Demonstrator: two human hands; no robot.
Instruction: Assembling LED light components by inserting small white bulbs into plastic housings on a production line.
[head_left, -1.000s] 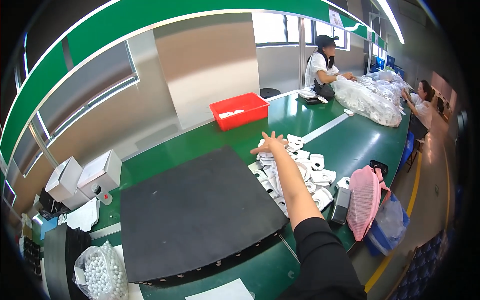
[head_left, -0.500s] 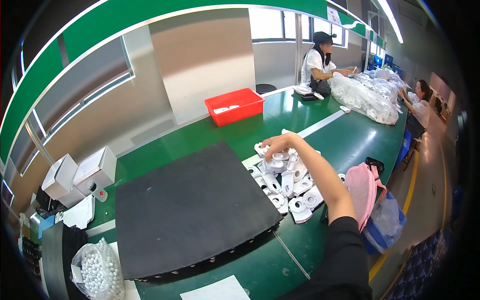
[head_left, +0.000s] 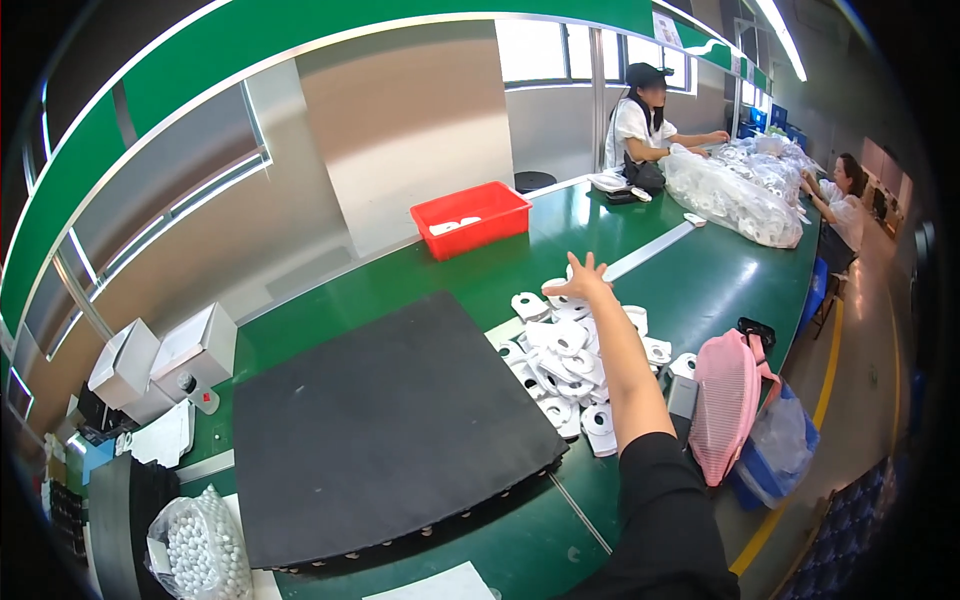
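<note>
My right hand [head_left: 580, 283] reaches in from the lower right over the far end of a heap of white plastic parts [head_left: 562, 345]. Its fingers are spread, with the thumb out to the left, and I see nothing gripped in them. The parts are flat, rounded pieces with round holes, lying loosely over one another. One white part lies just under the thumb, and whether the hand touches it I cannot tell. My forearm hides some of the heap's right side. My left hand is out of the picture.
A black foam sheet stack [head_left: 390, 430] lies left of the heap. Beyond it stands a red bin [head_left: 472, 238] with a few white parts. A pink mesh bag [head_left: 725, 400] and grey box [head_left: 681, 408] sit right. Two people work by large clear bags [head_left: 730, 200] farther off.
My right hand has lifted off the heap and shifted slightly right; its curled fingers have spread. The white parts beneath lie differently. The far person's arm has stretched out.
</note>
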